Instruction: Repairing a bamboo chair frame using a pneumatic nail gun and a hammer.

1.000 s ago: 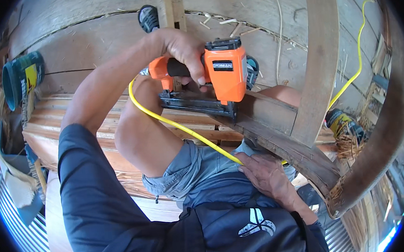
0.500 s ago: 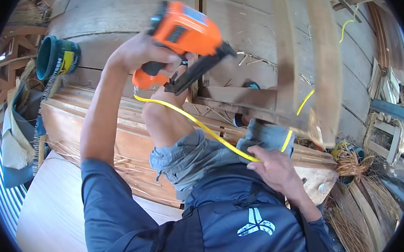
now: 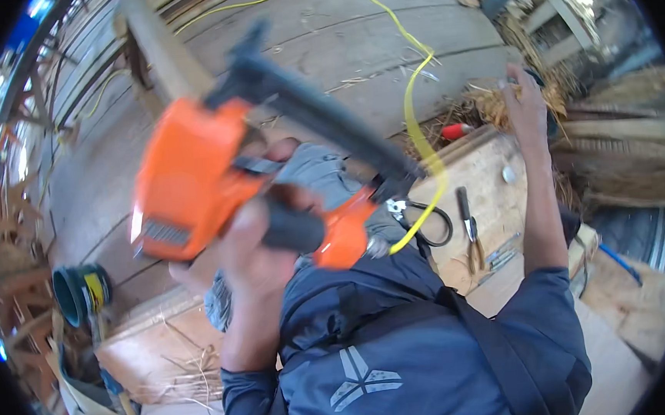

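Observation:
My left hand (image 3: pixel 251 252) is wrapped round the black grip of an orange and black nail gun (image 3: pixel 195 171), held up over my lap and blurred by motion. The gun's long black magazine (image 3: pixel 326 119) points up and across to the right. A yellow air hose (image 3: pixel 427 147) joins the base of the grip and loops up and away over the floor. Stretched out to the far right, my right hand (image 3: pixel 526 105) holds nothing that I can see. Its fingers are apart, beside a bundle of straw-coloured strips (image 3: pixel 495 107).
On the wooden bench (image 3: pixel 492 169) to my right lie pliers (image 3: pixel 472 248), a black-handled tool (image 3: pixel 464 206) and several thin metal pieces. A red object (image 3: pixel 457 131) is just beyond. A green bucket (image 3: pixel 69 295) stands at the left; a wooden post (image 3: pixel 163 50) rises ahead.
My left hand has brought the nail gun nearer and turned it. My right hand has let go of the hose and reached out to the right. The view has swung right.

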`<action>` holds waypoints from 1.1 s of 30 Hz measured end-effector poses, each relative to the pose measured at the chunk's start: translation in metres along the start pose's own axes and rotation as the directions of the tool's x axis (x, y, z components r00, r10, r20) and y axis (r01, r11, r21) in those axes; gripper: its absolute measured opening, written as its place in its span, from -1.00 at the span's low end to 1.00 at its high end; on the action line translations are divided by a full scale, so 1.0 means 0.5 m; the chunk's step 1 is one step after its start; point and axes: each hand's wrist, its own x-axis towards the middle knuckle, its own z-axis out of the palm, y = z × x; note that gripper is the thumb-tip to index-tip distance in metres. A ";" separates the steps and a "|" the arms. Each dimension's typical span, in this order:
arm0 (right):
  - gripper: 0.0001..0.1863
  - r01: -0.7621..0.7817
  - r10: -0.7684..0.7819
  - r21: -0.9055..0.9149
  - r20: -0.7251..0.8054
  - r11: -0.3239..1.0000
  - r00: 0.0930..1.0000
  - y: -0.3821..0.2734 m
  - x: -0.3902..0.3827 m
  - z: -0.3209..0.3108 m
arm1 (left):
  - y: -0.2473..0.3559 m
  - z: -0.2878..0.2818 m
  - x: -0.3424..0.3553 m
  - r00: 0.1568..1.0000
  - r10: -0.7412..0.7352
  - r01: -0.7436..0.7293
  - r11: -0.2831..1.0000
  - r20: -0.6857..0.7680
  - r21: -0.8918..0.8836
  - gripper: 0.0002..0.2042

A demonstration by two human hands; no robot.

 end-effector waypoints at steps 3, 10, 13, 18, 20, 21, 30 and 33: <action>-0.81 -0.148 0.191 0.329 -0.102 0.933 0.976 -0.091 -0.072 -0.065 | -0.124 0.066 0.095 1.000 -0.025 0.024 0.977 0.005 0.212 -0.60; -0.80 -0.418 0.424 0.592 0.138 0.689 0.895 -0.070 -0.342 -0.013 | -0.352 0.182 0.220 0.986 -0.054 -0.048 0.819 0.160 0.572 -0.90; -0.41 -0.254 0.223 0.430 0.120 0.866 0.967 -0.148 -0.322 0.055 | -0.431 0.180 0.210 0.982 -0.144 0.179 0.922 -0.124 0.343 -0.92; -0.34 -0.117 0.040 0.263 0.282 0.958 0.959 -0.155 -0.257 0.147 | -0.501 0.104 0.187 0.887 -0.277 0.311 0.950 -0.370 0.035 -0.88; -0.34 -0.226 0.083 0.203 0.543 0.953 0.836 -0.131 -0.248 0.190 | -0.523 0.071 0.191 0.859 -0.269 0.272 0.961 -0.435 -0.056 -0.85; -0.36 -0.230 0.065 0.216 0.579 0.949 0.813 -0.110 -0.241 0.228 | -0.503 0.074 0.192 0.829 -0.269 0.268 0.961 -0.491 -0.074 -0.85; -0.64 -0.077 -0.238 0.488 0.550 0.869 0.801 -0.160 -0.161 0.259 | -0.452 0.040 0.185 0.828 -0.225 0.251 0.968 -0.513 -0.020 -0.85; -0.63 0.131 -0.269 0.292 0.507 0.947 0.819 -0.135 -0.158 0.238 | -0.442 0.023 0.172 0.872 -0.388 0.391 0.919 -0.298 -0.050 -0.85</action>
